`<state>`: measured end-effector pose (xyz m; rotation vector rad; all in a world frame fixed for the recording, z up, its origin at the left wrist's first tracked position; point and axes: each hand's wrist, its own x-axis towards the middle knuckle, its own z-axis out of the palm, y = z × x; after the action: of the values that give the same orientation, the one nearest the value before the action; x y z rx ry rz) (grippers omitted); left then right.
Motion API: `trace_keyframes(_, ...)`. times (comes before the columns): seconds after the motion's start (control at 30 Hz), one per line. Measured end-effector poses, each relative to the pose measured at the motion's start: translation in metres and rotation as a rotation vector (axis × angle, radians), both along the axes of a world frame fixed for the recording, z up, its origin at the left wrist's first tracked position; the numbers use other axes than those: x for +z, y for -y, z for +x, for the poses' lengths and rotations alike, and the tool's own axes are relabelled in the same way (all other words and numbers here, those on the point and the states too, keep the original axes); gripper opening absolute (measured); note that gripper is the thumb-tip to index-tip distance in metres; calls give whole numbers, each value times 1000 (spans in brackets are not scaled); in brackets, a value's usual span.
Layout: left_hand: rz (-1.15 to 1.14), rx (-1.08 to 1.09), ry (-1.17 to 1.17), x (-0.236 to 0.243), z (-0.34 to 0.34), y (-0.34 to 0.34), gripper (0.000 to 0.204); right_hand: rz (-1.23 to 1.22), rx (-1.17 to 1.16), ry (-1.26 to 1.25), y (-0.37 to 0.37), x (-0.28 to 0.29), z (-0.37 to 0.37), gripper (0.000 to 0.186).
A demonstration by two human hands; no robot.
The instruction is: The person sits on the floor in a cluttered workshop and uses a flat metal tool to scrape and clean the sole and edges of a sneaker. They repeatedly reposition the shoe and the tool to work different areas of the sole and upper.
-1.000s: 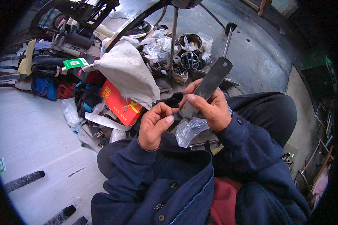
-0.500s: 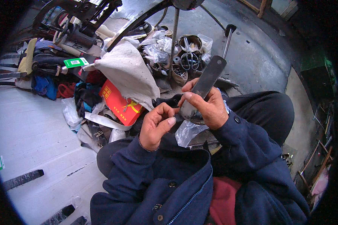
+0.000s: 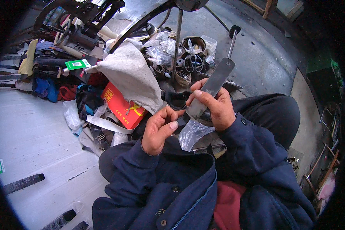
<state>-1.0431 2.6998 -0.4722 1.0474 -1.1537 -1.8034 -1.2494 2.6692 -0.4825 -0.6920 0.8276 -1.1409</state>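
Note:
My right hand grips a long, flat, dark grey plate with a hole at its upper end, tilted up to the right. My left hand is curled just left of the plate's lower end, fingertips at a small dark piece that I cannot make out. A black looped item lies behind my fingers. Below the plate is a crumpled clear plastic bag. Beyond its top stands a metal rod with a black head.
A black machine stands at the back left above piled straps, cloth and a red box. Scissors, bags and small containers sit around a metal leg. Dark strips lie on the pale board at left. Metal rods lie at far right.
My right hand and the plate have shifted slightly, the plate tilting a little more to the right than half a second ago. More of the black looped item shows. My left hand stays nearly still.

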Motion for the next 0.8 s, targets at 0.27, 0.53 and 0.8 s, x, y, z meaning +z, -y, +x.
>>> trace_keyframes(0.27,101,-49,33,0,3,0,18,-106,-31,-108,-3,1,10,19)
trace_keyframes(0.53,61,-31,-64,-2,-1,0,13,-108,55,-94,-3,0,6,17)
trace_keyframes(0.8,112,-8,-152,1,1,0,14,-74,128,-105,-6,0,3,19)
